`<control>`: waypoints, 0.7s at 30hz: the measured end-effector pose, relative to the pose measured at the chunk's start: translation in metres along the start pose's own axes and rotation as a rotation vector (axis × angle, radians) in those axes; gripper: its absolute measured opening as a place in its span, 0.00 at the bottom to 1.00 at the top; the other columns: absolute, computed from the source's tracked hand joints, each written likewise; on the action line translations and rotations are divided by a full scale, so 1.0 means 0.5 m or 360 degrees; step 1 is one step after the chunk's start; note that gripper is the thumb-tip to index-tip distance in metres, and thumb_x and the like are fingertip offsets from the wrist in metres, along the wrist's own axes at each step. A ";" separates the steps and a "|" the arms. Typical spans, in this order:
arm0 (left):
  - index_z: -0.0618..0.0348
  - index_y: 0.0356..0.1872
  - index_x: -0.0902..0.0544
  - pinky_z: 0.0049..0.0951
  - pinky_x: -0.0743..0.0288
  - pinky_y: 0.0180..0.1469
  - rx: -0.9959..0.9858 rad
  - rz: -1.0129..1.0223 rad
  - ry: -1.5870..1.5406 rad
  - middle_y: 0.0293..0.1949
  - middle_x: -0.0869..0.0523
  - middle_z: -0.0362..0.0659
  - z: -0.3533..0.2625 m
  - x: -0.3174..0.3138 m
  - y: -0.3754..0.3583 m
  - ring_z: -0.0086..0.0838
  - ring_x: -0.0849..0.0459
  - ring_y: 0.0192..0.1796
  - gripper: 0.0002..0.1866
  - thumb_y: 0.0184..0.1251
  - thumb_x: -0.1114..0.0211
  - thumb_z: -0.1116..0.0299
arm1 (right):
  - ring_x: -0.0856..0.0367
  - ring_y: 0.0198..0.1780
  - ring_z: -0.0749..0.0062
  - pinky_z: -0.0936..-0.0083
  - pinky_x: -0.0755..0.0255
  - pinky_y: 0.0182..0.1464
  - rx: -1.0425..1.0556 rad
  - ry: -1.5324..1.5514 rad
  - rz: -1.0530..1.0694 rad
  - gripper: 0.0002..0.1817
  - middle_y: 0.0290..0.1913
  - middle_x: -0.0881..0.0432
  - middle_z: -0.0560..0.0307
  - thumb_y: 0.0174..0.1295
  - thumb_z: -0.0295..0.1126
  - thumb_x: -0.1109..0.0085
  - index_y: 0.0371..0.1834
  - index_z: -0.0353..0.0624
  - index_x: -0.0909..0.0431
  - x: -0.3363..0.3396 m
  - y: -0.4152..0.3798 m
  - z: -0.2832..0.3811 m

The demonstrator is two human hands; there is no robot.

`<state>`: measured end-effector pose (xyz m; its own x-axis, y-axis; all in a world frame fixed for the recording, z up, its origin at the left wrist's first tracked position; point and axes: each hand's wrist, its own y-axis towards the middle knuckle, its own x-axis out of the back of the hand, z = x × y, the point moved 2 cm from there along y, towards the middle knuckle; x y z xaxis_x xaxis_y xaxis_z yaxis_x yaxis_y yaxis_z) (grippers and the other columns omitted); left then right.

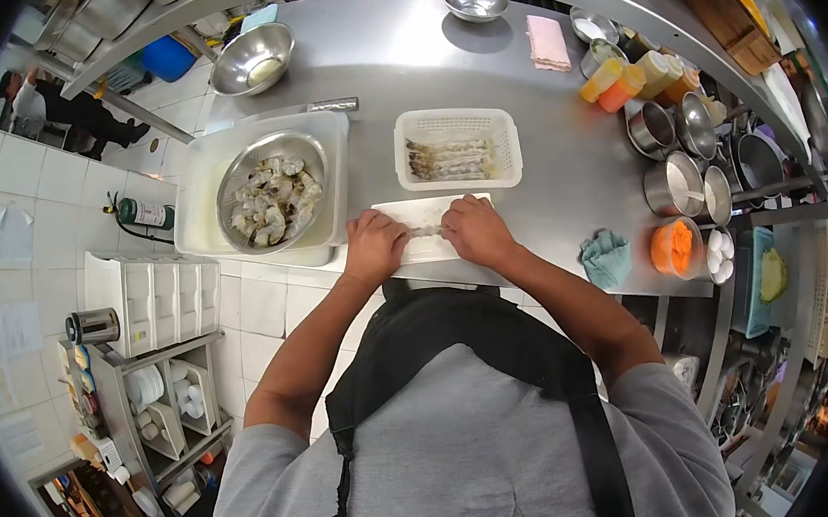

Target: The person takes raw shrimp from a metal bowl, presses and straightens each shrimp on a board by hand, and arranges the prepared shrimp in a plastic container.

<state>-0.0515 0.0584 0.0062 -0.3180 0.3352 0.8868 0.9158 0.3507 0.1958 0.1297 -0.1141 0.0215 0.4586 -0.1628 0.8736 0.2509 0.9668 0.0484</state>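
My left hand (373,245) and my right hand (476,230) both press on a peeled shrimp (426,230) stretched out on a white cutting board (427,211) at the counter's near edge. The shrimp shows only between the two hands. Just beyond the board stands a white perforated basket (455,119) with several straightened shrimp laid in a row. To the left, a steel bowl (311,151) of raw peeled shrimp sits inside a white tub (197,194).
Steel counter (396,53) with two steel bowls (252,59) at the back, a pink cloth (548,42), squeeze bottles (620,83), pots (673,182), a teal cloth (607,257), a carrot container (673,247) and eggs (720,255) to the right. Another person (76,111) stands far left.
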 end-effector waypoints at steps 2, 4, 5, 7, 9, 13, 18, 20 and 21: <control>0.46 0.40 0.04 0.51 0.29 0.60 -0.0016 -0.0028 -0.0050 0.42 0.10 0.34 0.007 0.001 -0.003 0.38 0.17 0.60 0.07 0.62 0.20 0.64 | 0.18 0.57 0.52 0.52 0.25 0.60 0.0054 -0.0026 -0.0065 0.06 0.45 0.15 0.53 0.66 0.33 0.28 0.41 0.44 0.12 -0.008 0.009 0.005; 0.46 0.40 0.04 0.50 0.29 0.60 -0.0017 -0.0052 -0.0078 0.42 0.10 0.34 0.007 0.000 -0.005 0.38 0.17 0.59 0.07 0.62 0.20 0.65 | 0.17 0.55 0.52 0.53 0.25 0.59 0.0089 -0.0038 -0.0069 0.05 0.43 0.15 0.53 0.66 0.32 0.29 0.40 0.44 0.12 -0.011 0.013 0.006; 0.46 0.40 0.05 0.50 0.28 0.59 -0.0013 -0.0063 -0.0077 0.42 0.10 0.34 0.007 -0.001 -0.005 0.38 0.17 0.59 0.07 0.62 0.20 0.65 | 0.17 0.54 0.51 0.53 0.25 0.59 0.0098 -0.0037 -0.0044 0.05 0.43 0.15 0.53 0.66 0.32 0.29 0.39 0.44 0.12 -0.011 0.016 0.004; 0.46 0.40 0.05 0.50 0.28 0.59 -0.0005 -0.0085 -0.0088 0.41 0.10 0.34 0.006 -0.001 -0.006 0.38 0.17 0.59 0.07 0.62 0.20 0.65 | 0.17 0.54 0.50 0.52 0.25 0.59 0.0102 -0.0040 0.0007 0.04 0.43 0.15 0.52 0.66 0.31 0.30 0.39 0.43 0.12 -0.016 0.021 0.000; 0.46 0.40 0.05 0.50 0.28 0.59 -0.0008 -0.0102 -0.0114 0.41 0.10 0.34 0.006 -0.001 -0.007 0.38 0.17 0.59 0.06 0.62 0.20 0.66 | 0.17 0.54 0.49 0.52 0.25 0.59 0.0085 -0.0048 0.0052 0.04 0.43 0.15 0.51 0.65 0.30 0.30 0.39 0.43 0.12 -0.016 0.026 0.003; 0.46 0.39 0.05 0.50 0.28 0.58 -0.0005 -0.0071 -0.0080 0.40 0.10 0.36 0.005 -0.003 -0.005 0.39 0.17 0.57 0.05 0.63 0.21 0.66 | 0.16 0.58 0.47 0.50 0.24 0.62 -0.0019 0.0001 0.0001 0.06 0.46 0.13 0.48 0.66 0.30 0.31 0.40 0.41 0.13 0.008 0.004 0.005; 0.48 0.38 0.05 0.50 0.26 0.57 -0.0001 0.0059 -0.0014 0.38 0.10 0.38 -0.022 0.015 -0.009 0.42 0.15 0.56 0.04 0.64 0.24 0.65 | 0.15 0.56 0.44 0.47 0.22 0.60 -0.0091 -0.0013 0.0119 0.10 0.46 0.12 0.46 0.65 0.30 0.31 0.47 0.42 0.13 0.003 -0.039 -0.028; 0.49 0.38 0.05 0.51 0.25 0.55 -0.0029 0.0117 -0.0011 0.37 0.10 0.39 -0.044 0.045 -0.001 0.41 0.14 0.54 0.04 0.64 0.24 0.66 | 0.15 0.55 0.43 0.46 0.21 0.59 -0.0131 0.0121 0.0127 0.10 0.46 0.12 0.45 0.65 0.30 0.31 0.48 0.43 0.14 0.033 -0.048 -0.014; 0.50 0.39 0.06 0.51 0.25 0.55 -0.0033 0.0098 -0.0042 0.38 0.10 0.39 -0.053 0.065 0.013 0.42 0.14 0.54 0.04 0.65 0.24 0.66 | 0.14 0.54 0.43 0.45 0.21 0.59 -0.0147 0.0189 0.0133 0.10 0.45 0.12 0.45 0.65 0.30 0.31 0.48 0.43 0.15 0.055 -0.051 -0.001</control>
<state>-0.0491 0.0484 0.0472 -0.2670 0.3789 0.8861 0.9387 0.3105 0.1501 0.1364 -0.1432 0.0441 0.5772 -0.1100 0.8092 0.2824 0.9566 -0.0714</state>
